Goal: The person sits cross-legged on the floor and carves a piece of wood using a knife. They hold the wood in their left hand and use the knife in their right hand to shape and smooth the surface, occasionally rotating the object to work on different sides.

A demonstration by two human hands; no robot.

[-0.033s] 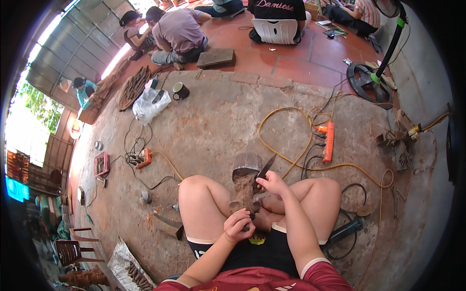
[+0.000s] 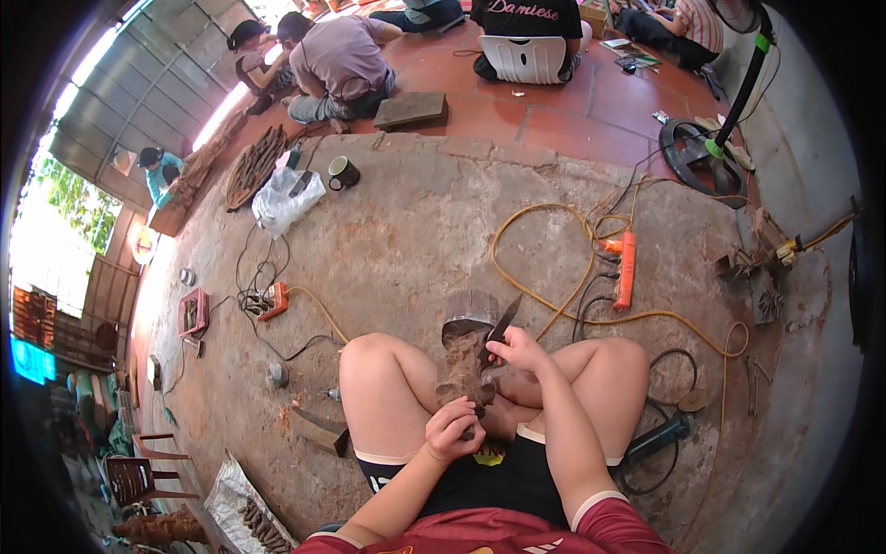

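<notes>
Carved wood (image 2: 463, 369) lies just beyond the left grip (image 2: 454, 429), its long axis running away from that grip toward a round block (image 2: 469, 303). From where I stand, the left grip, curled narrowly around its near end, is the nearer; the right grip (image 2: 520, 351), just off its right flank, holds a dark blade (image 2: 504, 322) slanting away.
</notes>
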